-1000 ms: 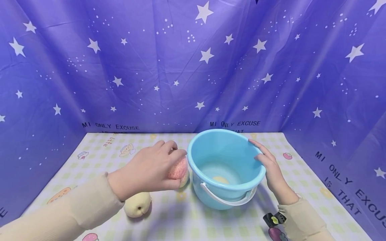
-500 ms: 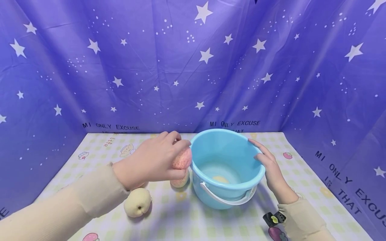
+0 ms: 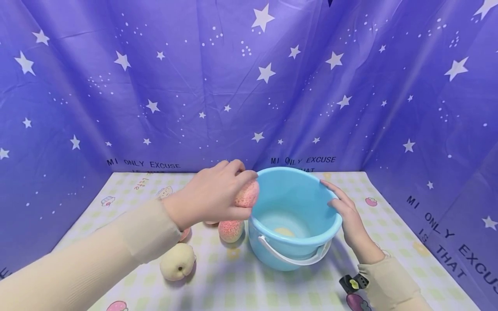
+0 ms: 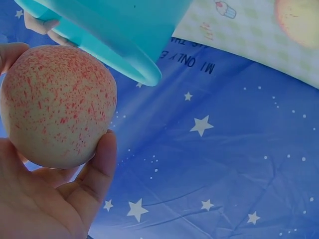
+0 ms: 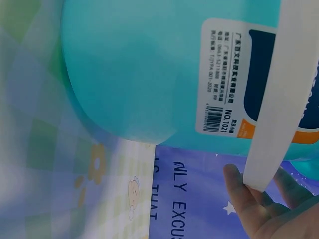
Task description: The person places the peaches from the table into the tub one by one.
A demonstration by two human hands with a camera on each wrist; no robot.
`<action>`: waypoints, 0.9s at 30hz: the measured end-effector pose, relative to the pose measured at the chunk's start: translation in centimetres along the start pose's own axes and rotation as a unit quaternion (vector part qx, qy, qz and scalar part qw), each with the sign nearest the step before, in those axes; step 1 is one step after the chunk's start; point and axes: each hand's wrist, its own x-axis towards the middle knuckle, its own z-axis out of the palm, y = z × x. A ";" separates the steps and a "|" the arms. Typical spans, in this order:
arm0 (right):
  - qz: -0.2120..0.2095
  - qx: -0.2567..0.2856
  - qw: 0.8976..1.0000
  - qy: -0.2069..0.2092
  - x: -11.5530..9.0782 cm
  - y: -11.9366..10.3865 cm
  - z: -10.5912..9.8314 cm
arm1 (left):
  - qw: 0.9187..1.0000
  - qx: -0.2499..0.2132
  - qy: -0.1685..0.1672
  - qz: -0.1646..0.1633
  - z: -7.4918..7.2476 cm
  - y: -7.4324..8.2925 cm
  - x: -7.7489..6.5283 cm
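Note:
My left hand [image 3: 218,190] grips a peach [image 3: 247,194] with pink speckles, raised beside the left rim of a light blue bucket [image 3: 268,250]. In the left wrist view, the fingers and thumb curl round this peach [image 4: 60,109], and the bucket [image 4: 119,30] shows close by. My right hand [image 3: 352,220] holds the bucket's right rim, its thumb toward the inside. The white handle [image 3: 289,258] hangs down at the front. On the bucket's floor lies something pale yellow [image 3: 285,232], partly hidden by the front rim.
A second speckled peach [image 3: 231,231] stands on the checked tablecloth [image 3: 218,289] left of the bucket. A pale yellow fruit [image 3: 177,261] sits nearer the front. Another reddish fruit [image 3: 185,234] is mostly hidden under the left forearm. A purple star-patterned curtain [image 3: 194,86] surrounds the table.
My left hand has lifted the peach and carried it rightward to the bucket's rim, uncovering the other speckled peach beneath. My right hand and the bucket have stayed put.

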 end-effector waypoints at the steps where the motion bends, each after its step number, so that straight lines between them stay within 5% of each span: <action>1: 0.001 0.001 1.000 0.000 0.0 0.0 0.0 | 1.000 -0.001 -0.003 -0.003 0.0 0.0 0.2; 11: 0.004 -0.005 1.000 0.000 0.0 0.0 0.0 | 0.999 -0.024 -0.037 -0.028 0.0 0.4 1.7; 27: 0.003 -0.011 1.000 -0.001 0.0 -0.1 0.0 | 0.997 -0.052 -0.040 -0.027 0.7 0.8 3.5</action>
